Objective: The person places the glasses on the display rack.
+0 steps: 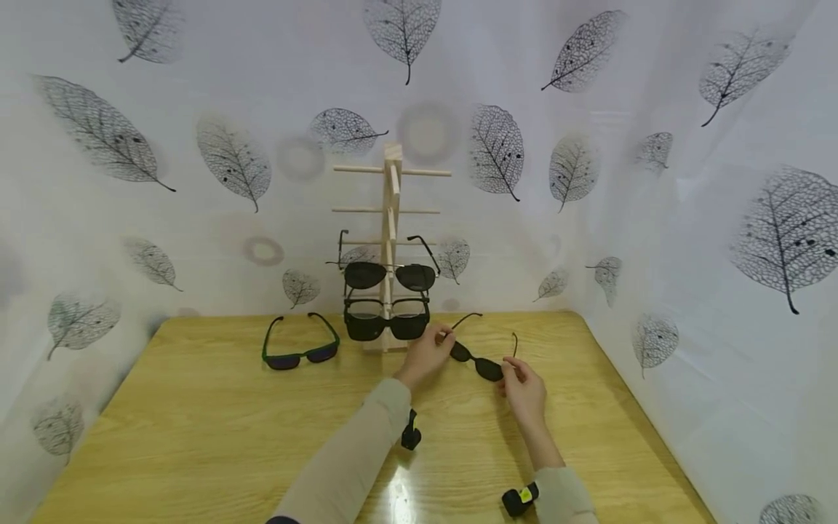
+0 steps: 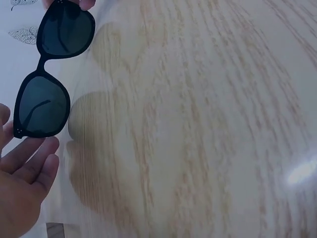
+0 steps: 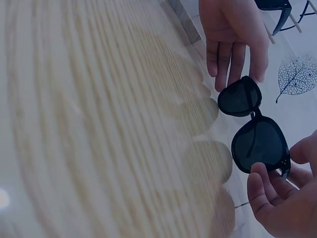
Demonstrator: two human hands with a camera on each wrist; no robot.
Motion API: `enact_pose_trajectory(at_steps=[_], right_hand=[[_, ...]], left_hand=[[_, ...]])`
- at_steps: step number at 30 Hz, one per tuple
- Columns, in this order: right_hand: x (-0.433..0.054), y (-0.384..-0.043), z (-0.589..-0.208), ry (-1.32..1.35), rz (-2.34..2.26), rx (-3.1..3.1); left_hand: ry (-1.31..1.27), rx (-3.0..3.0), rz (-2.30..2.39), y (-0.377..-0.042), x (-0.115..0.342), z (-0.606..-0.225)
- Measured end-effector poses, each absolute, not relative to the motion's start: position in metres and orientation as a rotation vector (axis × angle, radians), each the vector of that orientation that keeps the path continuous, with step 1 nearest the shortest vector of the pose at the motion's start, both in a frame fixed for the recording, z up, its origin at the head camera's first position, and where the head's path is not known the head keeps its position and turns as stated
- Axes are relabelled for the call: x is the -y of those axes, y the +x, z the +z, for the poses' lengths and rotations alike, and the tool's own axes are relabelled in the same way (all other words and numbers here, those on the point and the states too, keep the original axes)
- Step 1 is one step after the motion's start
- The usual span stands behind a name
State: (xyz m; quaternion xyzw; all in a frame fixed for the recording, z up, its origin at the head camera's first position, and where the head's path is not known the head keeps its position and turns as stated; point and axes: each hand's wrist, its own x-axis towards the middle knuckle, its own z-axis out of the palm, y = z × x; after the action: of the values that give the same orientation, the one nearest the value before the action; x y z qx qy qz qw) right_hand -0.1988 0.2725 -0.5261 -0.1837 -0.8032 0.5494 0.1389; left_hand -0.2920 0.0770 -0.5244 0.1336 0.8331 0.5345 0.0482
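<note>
A pair of black sunglasses (image 1: 489, 369) with dark lenses is held between the two hands, temples unfolded and pointing away toward the wall. My left hand (image 1: 424, 358) pinches the frame's left end by the hinge, beside the foot of the wooden display rack (image 1: 391, 191). At the opposite end, my right hand (image 1: 527, 393) grips the other hinge corner between thumb and fingers. In the left wrist view the sunglasses (image 2: 43, 106) appear above the wood surface, their shadow falling on it. The right wrist view shows fingertips overlapping the lower lens (image 3: 260, 141).
Several pairs hang on the rack: aviator sunglasses (image 1: 415, 277) on top, with black-framed glasses (image 1: 365, 300) and dark sunglasses (image 1: 407, 328) beneath. Green-framed sunglasses (image 1: 284, 362) stand at the left on the wooden table (image 1: 196, 437). A leaf-print curtain (image 1: 655, 240) encloses the back and sides.
</note>
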Motion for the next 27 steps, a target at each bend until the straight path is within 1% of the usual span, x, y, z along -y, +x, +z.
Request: enact_pose_trajectory(at_steps=[7,16,27], right_hand=[[-0.276,-0.197,-0.525,-0.580,1.525,2.352],[-0.281,-0.196,-0.520,-0.555,1.513,2.302],[-0.287,-0.193,-0.507,-0.573,1.407,2.280]], left_hand=[[0.445,-2.581,1.625,-0.289,-0.081,-0.524],[0.526,-2.568,1.629,-0.289,-0.082,-0.518],[0.570,-2.585,1.643,-0.277,-0.084,-0.507]])
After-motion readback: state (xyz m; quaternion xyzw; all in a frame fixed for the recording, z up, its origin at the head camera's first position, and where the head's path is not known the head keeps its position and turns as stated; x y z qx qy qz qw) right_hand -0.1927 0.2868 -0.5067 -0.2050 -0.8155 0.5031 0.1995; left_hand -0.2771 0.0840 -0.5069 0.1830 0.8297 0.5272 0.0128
